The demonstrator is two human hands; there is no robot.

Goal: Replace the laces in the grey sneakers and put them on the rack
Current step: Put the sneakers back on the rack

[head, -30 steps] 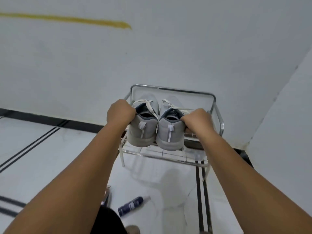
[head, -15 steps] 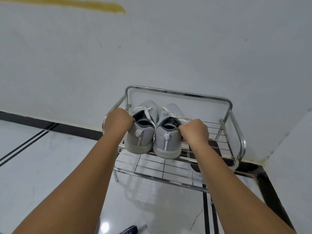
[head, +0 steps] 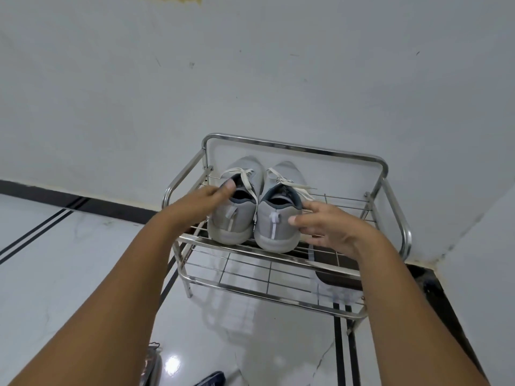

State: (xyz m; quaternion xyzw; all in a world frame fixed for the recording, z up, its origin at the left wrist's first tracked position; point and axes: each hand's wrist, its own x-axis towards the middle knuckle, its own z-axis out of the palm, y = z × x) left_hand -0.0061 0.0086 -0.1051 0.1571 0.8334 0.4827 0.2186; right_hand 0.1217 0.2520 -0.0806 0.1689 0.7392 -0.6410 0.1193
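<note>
Grey fabric sneakers (head: 255,215) with cream laces (head: 289,183) stand side by side, heels outward, on the upper shelf of a chrome wire rack (head: 301,148). Both hands, left (head: 204,200) and right (head: 330,228), hover loosely spread beside the heels, gripping nothing.

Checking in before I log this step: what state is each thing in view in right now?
Left grey mesh sneaker: upright on top shelf, white lace threaded and loose.
Right grey mesh sneaker: upright beside it, heels toward the camera, laced.
Chrome wire shoe rack: standing against the wall, a dark item on its lower shelf.
Left hand: open, fingertips at left sneaker's collar.
Right hand: open, thumb at right sneaker's heel.
</note>
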